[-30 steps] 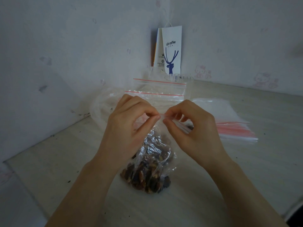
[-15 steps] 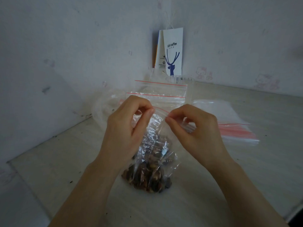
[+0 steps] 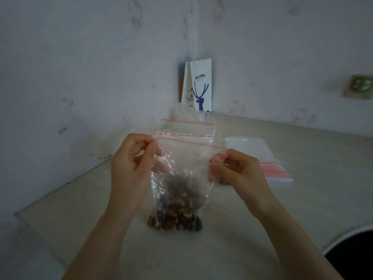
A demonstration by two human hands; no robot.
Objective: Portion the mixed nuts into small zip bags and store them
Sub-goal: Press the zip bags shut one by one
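A small clear zip bag (image 3: pixel 181 178) with a red seal line stands on the table, its bottom filled with mixed nuts (image 3: pixel 175 217). My left hand (image 3: pixel 135 164) pinches the bag's top left corner between thumb and forefinger. My right hand (image 3: pixel 236 170) pinches the top right corner, slightly lower. The seal strip is stretched flat between the two hands. Behind it stand two more clear zip bags (image 3: pixel 187 128) with red seal lines.
A flat stack of unused zip bags (image 3: pixel 262 158) lies at the right on the pale table (image 3: pixel 312 188). A white coffee paper bag (image 3: pixel 199 85) leans in the wall corner. A dark round object (image 3: pixel 353 253) shows at the lower right edge.
My hands have moved apart from the middle of the bag's top to its two corners, pulling the seal strip out straight. The bag now stands taller and flatter.
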